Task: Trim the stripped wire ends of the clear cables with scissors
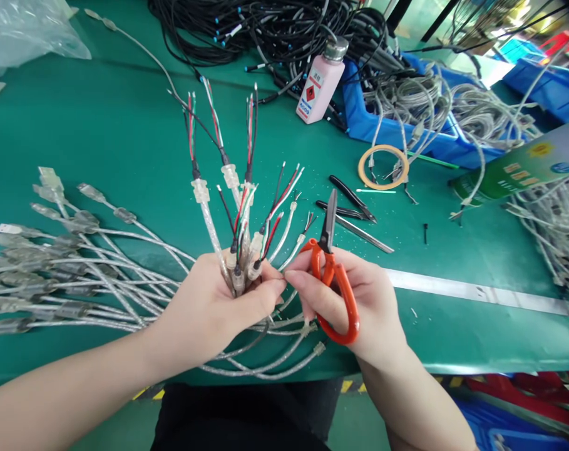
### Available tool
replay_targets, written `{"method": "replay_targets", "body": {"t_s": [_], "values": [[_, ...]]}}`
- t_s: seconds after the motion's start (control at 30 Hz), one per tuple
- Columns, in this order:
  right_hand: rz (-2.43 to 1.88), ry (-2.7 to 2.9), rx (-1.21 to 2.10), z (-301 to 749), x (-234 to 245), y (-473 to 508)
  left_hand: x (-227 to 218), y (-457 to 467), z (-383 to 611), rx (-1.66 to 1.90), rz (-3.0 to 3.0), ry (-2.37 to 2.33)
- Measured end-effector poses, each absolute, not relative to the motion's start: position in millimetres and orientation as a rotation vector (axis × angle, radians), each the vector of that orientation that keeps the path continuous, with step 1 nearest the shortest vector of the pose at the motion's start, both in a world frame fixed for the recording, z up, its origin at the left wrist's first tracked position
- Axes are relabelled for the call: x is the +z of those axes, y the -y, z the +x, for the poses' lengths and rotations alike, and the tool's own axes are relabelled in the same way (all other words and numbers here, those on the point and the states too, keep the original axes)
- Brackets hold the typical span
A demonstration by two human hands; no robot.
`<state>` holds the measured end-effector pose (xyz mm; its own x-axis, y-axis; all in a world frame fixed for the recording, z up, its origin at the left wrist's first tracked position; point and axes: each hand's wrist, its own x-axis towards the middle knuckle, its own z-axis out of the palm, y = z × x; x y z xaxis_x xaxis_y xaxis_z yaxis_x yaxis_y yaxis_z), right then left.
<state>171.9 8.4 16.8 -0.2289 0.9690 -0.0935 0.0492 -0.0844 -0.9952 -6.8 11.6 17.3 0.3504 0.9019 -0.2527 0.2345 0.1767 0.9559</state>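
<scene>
My left hand [223, 304] is closed round a bunch of clear-jacketed cables [210, 228], whose stripped ends point up and away from me. Red, black, white and green wires [191, 134] fan out above their clear collars. In my right hand [366, 300] is a pair of orange-handled scissors [347, 307], its dark blades pointing up and away. The thumb and finger of that hand pinch close to my left thumb; what lies between them is too small to make out. More clear USB cables [72, 263] spread over the table to the left, their plugs at the far left.
Cutting pliers [352, 197] and metal tweezers [363, 235] lie beyond the scissors. Farther back are a pink bottle [322, 81], a tape roll [360, 169], black cables [275, 37] and blue bins [359, 116] of cables. A green can [514, 166] lies at right.
</scene>
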Motion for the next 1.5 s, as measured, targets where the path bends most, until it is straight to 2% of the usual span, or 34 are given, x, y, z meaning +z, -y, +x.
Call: {"method": "replay_targets", "body": {"t_s": [0.47,0.83,1.5], "values": [[-1.136,1.362,1.488,171.5,14.7,-7.4,14.8,-11.4,-7.6,0.648,1.331,-1.149],[-1.155,1.497,1.359,172.8,14.7,-9.0,16.3,-11.6,-6.5,0.656,1.402,-1.206],[-1.141,1.517,1.376,175.6,14.6,-12.3,17.8,-12.3,-6.9,0.677,1.434,-1.214]]}}
